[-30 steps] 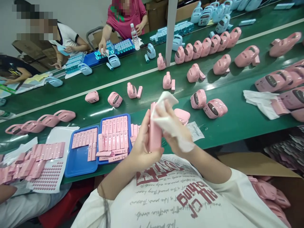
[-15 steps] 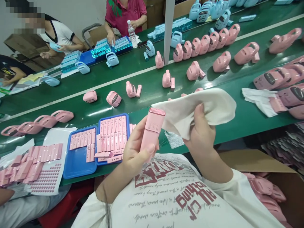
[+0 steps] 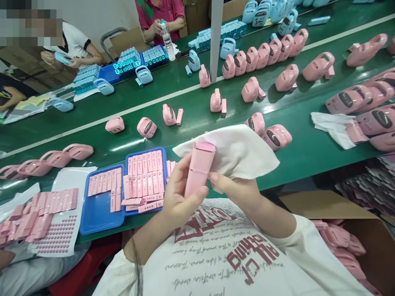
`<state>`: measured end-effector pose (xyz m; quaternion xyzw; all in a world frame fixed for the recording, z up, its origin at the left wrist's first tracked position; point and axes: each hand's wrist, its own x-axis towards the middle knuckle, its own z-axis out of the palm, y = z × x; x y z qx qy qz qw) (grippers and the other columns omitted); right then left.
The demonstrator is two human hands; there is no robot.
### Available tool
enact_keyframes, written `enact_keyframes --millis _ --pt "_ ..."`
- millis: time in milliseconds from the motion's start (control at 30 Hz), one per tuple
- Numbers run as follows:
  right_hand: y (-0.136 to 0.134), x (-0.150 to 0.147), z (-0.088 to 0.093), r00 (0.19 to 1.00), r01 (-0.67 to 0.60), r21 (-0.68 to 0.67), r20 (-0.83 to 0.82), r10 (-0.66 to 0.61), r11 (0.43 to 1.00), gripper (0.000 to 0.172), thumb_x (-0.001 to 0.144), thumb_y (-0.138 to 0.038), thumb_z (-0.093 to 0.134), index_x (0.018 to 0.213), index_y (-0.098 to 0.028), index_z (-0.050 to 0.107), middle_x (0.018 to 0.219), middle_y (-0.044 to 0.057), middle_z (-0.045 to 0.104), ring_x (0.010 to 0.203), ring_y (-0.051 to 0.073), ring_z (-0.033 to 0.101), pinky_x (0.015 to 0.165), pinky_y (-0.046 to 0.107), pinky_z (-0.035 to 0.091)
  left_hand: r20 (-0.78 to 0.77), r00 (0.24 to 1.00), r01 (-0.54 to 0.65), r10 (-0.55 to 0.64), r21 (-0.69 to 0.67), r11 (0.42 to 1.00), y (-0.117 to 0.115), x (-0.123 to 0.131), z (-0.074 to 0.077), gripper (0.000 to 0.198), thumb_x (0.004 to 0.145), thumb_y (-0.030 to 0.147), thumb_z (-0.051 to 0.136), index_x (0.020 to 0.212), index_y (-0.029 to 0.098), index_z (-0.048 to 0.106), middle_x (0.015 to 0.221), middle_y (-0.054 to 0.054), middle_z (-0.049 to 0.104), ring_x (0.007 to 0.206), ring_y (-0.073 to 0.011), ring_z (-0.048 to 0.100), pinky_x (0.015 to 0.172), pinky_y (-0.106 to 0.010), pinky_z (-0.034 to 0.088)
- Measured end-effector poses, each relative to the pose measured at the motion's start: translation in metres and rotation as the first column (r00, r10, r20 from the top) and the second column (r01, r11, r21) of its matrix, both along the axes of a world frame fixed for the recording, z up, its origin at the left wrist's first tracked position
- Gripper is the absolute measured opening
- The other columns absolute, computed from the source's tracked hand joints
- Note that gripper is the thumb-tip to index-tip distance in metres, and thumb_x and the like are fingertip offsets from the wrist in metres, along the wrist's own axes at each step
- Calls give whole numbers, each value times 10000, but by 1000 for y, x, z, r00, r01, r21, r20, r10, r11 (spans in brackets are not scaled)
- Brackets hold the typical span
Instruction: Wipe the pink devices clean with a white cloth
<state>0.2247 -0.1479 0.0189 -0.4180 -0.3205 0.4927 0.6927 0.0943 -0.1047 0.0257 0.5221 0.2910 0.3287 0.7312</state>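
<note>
My left hand (image 3: 179, 193) is closed around a pink rectangular plastic piece (image 3: 199, 168), held upright with its ribbed end on top. My right hand (image 3: 237, 187) grips a white cloth (image 3: 237, 150), which drapes behind and to the right of the pink piece; its fingertips touch the piece's right side. Both hands hover above the near edge of the green belt (image 3: 296, 152), just in front of my chest.
Two blue trays (image 3: 101, 209) of small pink parts lie left of my hands, with a sheet of pink parts (image 3: 52, 222) further left. Pink housings (image 3: 276, 135) and blue housings (image 3: 143, 76) dot the belt. Another cloth (image 3: 331, 123) lies right. Other people sit across. A cardboard box (image 3: 339, 230) stands at lower right.
My right hand drew the cloth off the pink piece, swung it out right, then brought it back behind the piece. The left hand tilted the piece, showing its ribbed end.
</note>
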Motion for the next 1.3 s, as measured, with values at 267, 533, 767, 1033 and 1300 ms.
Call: enact_keyframes --millis 267,533,767,1033,1300 --pt "18 14 -14 860 355 -195 -316 -401 914 348 701 -513 676 890 -222 658 945 33 704 1048 235 619 855 387 550 229 972 50 47 -401 915 24 13 0 371 678 464 702 862 160 595 760 -28 605 585 -101 540 440 -177 423" --pt "20 14 -19 823 557 -43 -105 -559 829 352 837 -501 543 1056 -243 637 1014 26 683 1044 209 626 894 369 536 261 963 108 65 -599 794 27 21 -2 391 880 444 440 880 118 655 590 5 479 514 -87 475 484 -198 423" --pt "19 -17 -36 673 16 318 698 -245 948 382 945 -374 375 1234 -200 556 1246 85 601 1294 220 426 1109 448 324 -27 983 -169 181 -506 846 23 17 -25 316 899 426 450 1033 193 615 722 -21 610 611 -140 585 519 -255 481" --pt "28 8 -76 640 -49 323 736 -219 945 310 876 -273 504 1136 -160 630 1169 112 646 1169 231 553 997 417 453 -87 988 -155 129 -470 869 50 5 -72 367 793 491 584 942 159 632 721 -44 616 643 -167 600 575 -285 497" --pt "12 94 -109 533 744 -65 658 -532 665 472 838 -524 495 876 -87 668 876 160 694 917 311 648 776 419 541 -816 539 77 210 296 952 118 11 -160 570 879 199 416 1429 130 281 1123 -135 526 989 -198 546 885 -308 424"
